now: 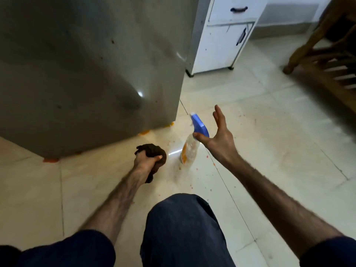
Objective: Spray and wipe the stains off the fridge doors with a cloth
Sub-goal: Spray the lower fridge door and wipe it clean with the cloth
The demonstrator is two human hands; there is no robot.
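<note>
While your left hand (145, 161) clutches the brown cloth (154, 151) | right hand (217, 134) spread wide beside spray bottle (189, 145) | bottle on floor (269, 122) near fridge door (86, 64) corner

1. Fridge door (86, 70): grey steel, dull sheen, scattered dark specks.
2. Cloth (154, 151): dark brown, bunched in a wad, low near the fridge's bottom corner.
3. Spray bottle (189, 149): clear body, orange label, blue trigger head, upright on floor.

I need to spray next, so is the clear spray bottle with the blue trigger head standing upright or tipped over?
Upright: the clear spray bottle stands on the tiled floor, blue trigger head on top.
</note>
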